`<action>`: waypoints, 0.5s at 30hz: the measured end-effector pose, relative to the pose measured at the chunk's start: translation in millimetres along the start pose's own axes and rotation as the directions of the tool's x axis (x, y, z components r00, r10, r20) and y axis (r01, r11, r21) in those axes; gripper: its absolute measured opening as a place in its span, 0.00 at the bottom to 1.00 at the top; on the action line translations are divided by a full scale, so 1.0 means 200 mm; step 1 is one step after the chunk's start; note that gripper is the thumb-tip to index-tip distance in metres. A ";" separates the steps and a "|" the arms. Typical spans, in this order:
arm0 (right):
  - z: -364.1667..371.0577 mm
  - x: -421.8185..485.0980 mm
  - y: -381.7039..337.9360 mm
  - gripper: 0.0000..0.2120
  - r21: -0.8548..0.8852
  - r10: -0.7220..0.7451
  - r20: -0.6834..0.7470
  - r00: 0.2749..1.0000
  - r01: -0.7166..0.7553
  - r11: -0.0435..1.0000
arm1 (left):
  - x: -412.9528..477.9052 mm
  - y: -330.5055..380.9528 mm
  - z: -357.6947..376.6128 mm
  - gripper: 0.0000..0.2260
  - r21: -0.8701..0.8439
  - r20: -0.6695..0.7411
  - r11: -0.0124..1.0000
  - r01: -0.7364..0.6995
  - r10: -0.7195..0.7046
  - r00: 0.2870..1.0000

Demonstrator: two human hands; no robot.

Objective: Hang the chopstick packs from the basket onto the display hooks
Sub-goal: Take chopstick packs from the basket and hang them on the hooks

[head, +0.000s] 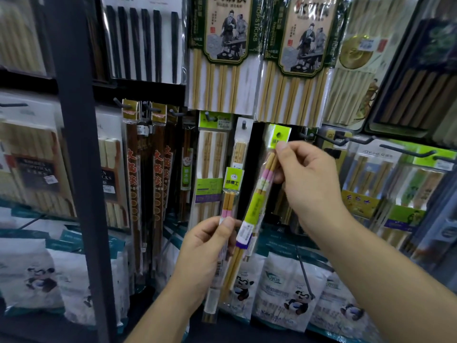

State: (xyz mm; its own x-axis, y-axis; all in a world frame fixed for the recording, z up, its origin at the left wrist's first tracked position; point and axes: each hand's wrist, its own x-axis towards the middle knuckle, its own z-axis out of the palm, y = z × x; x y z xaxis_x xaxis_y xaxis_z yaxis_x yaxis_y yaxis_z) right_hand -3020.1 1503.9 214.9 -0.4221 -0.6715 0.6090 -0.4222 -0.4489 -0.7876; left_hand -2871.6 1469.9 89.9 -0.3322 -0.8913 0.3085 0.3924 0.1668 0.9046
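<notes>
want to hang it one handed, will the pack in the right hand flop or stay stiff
Probably stiff along its length: the pack is straight though the right hand pinches it only near the top. Likely light, since a pinch alone carries it. The thin green header could bend.

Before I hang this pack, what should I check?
1. Right hand grip on tilted pack: ok, pinched near its top.
2. Header hole facing out, unblocked: ok.
3. Hole threaded on a hook: cannot tell.
4. Pack hanging straight: not ok, it leans.
5. Left hand grip on second pack: ok.
6. Dark hook to the right showing: ok.
</notes>
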 end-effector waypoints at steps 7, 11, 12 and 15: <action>0.01 0.11 -0.02 0.16 -0.012 0.075 -0.050 0.996 -0.076 0.997 | 0.00 -0.01 -0.01 0.13 -0.070 0.033 0.997 0.029 -0.027 0.999; 0.01 0.12 0.01 0.16 0.001 0.131 -0.074 0.989 -0.132 0.991 | 0.01 -0.02 -0.02 0.13 -0.117 0.042 0.992 0.049 -0.045 0.998; 0.01 0.12 0.02 0.16 -0.007 0.134 -0.078 0.988 -0.135 0.991 | 0.01 -0.02 -0.03 0.12 -0.127 0.045 0.991 0.051 -0.046 0.998; 0.00 0.12 0.04 0.17 -0.052 0.124 -0.095 0.988 -0.129 0.990 | 0.02 -0.03 -0.04 0.12 -0.116 0.043 0.992 0.056 -0.051 0.998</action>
State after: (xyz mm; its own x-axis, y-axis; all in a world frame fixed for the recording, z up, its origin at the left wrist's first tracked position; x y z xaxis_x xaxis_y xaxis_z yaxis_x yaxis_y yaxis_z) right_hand -3032.7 1483.9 223.6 -0.5454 -0.6630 0.5128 -0.4050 -0.3272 -0.8538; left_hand -2869.0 1462.7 83.0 -0.3882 -0.8798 0.2743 0.4698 0.0672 0.8802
